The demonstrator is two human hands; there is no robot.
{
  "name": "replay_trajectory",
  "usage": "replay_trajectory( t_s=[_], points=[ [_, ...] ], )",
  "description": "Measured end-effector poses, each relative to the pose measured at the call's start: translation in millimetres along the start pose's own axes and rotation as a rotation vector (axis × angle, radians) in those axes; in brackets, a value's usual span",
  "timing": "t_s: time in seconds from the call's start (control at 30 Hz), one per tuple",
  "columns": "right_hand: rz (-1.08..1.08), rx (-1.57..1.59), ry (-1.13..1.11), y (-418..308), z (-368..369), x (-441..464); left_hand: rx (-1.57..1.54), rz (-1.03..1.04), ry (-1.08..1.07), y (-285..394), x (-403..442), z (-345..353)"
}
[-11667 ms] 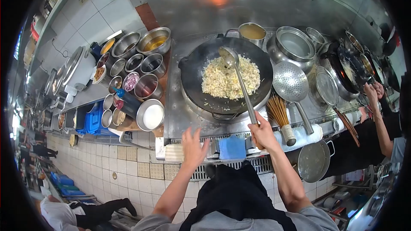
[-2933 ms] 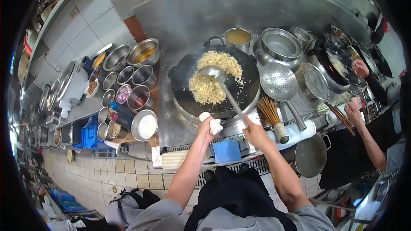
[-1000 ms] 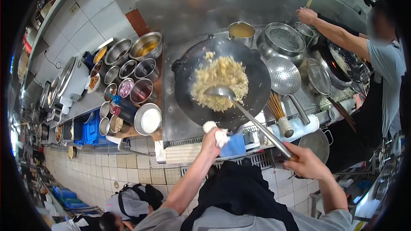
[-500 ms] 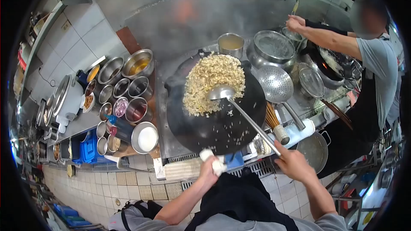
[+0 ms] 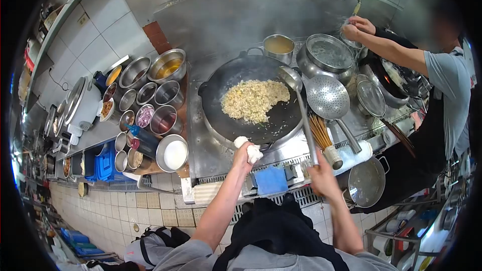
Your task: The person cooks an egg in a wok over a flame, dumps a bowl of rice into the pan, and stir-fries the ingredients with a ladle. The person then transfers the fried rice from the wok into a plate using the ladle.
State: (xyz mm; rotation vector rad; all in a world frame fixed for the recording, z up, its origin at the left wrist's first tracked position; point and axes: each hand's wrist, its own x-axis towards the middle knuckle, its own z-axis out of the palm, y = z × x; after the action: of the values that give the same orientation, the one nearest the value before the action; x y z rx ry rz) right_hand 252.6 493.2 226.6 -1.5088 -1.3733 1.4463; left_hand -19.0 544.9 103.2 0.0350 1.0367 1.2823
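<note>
A large black wok [image 5: 221, 78] sits level on the steel stove, with fried rice [image 5: 253, 100] in its middle. At the wok's near edge my left hand [image 5: 243, 155] is wrapped round a white cloth [image 5: 251, 152]; the wok's handle there is hidden. My right hand [image 5: 324, 178] closes round the end of a long metal ladle [image 5: 305, 115]. The ladle's bowl is at the wok's far right side, beside the rice. A bamboo brush [image 5: 321, 135] and a perforated skimmer [image 5: 327, 96] lie just right of the ladle.
Metal bowls of ingredients, a white-filled bowl [image 5: 173, 153] and a blue-capped bottle [image 5: 143, 139] stand left. Behind the wok is a pot of broth [image 5: 279, 45]; a lidded steel pot [image 5: 329, 55] stands right. A co-worker [image 5: 444, 80] reaches toward a tap. A blue cloth [image 5: 271, 179] hangs in front.
The wok, tilted toward me half a second ago, is level again, and the rice has settled in its middle. The ladle has moved off the rice to the right, my right hand inward.
</note>
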Motion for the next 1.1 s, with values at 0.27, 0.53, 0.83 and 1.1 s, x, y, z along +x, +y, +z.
replay_trajectory(
  t_s=[0.27,0.53,0.83,1.1],
  points=[
    [0.029,0.124,-0.272,-27,41,6,0.12,-0.062,-0.043,16,-24,-1],
    [0.306,0.478,-0.253,-8,28,49,0.164,0.035,0.006,-3,-115,-28],
    [0.247,0.417,-0.347,2,34,59,0.354,0.095,0.08,-35,-163,-41],
    [0.358,0.541,-0.392,-16,31,54,0.388,0.107,0.143,-62,-177,-53]
  ],
)
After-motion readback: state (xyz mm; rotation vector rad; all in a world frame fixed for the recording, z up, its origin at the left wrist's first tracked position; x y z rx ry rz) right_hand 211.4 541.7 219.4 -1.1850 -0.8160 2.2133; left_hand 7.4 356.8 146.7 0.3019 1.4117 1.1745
